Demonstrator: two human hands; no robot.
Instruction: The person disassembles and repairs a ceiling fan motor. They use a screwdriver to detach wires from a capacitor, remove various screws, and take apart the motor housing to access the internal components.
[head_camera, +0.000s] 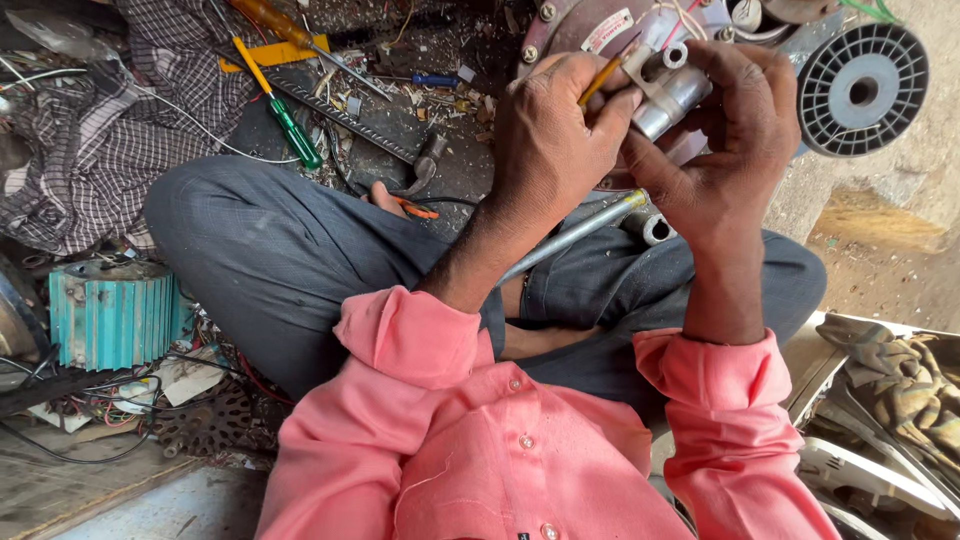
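My left hand and my right hand meet in front of me over a round reddish motor housing. The right hand grips a silvery metal cylinder with a strip of tape around it. Between its thumb and fingers, the left hand pinches a thin yellow-handled tool against the cylinder. A long grey metal rod lies across my lap below the hands. I sit cross-legged in grey trousers and a pink shirt.
A green-and-yellow screwdriver, a long file and a hammer lie on the littered ground ahead. A teal finned motor body with loose wires is at left, checked cloth behind it. A black spool is at top right.
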